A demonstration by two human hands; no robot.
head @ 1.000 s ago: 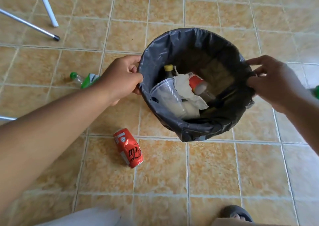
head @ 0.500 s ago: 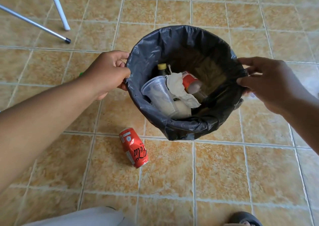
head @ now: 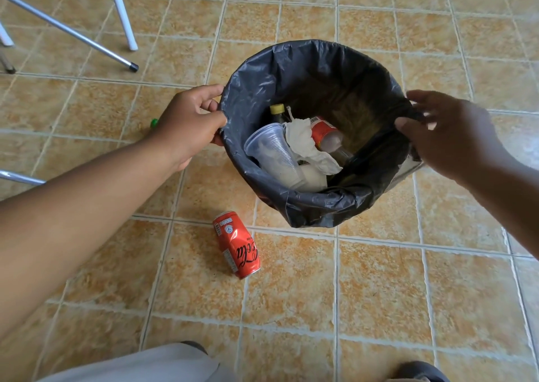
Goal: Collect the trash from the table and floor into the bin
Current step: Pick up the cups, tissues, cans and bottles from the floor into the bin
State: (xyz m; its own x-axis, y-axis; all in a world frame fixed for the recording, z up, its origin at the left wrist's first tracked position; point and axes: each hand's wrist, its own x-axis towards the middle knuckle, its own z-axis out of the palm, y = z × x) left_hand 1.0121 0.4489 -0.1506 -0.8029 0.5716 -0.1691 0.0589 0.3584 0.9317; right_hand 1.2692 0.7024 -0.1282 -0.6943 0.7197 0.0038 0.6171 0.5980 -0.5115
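The left hand [head: 186, 124] gripped the bin [head: 315, 206] at its left rim, fingers curled over the black liner and the thumb closed beneath them, so the edge was clamped. Across the opening, the right hand [head: 446, 136] met the opposite rim. Its thumb lay on the inner side of the liner and its fingers on the outer, pinching the plastic, though motion blur left the exact hold uncertain. With 2 hands on opposite sides, the bin was probably being carried or set down level so nothing would spill.

Between the 2 sets of fingers, down inside the liner, lay a clear plastic cup [head: 272, 151] on its side, a crumpled tissue [head: 306, 139], a dark bottle [head: 277, 111] with a yellow cap, and a red-labelled container [head: 322, 132].

Below the left fingers, just beside the bin's near wall but apart from it, 1 red can [head: 236, 246] lay on the tiled floor [head: 379, 294]. Keeping the bin close to it would shorten the next pick. A green cap [head: 154, 123] peeked out behind the left knuckles, the rest hidden. Metal legs [head: 121, 11] stood well beyond the left fingers.

The task looked partly done, with at least the can left to collect.
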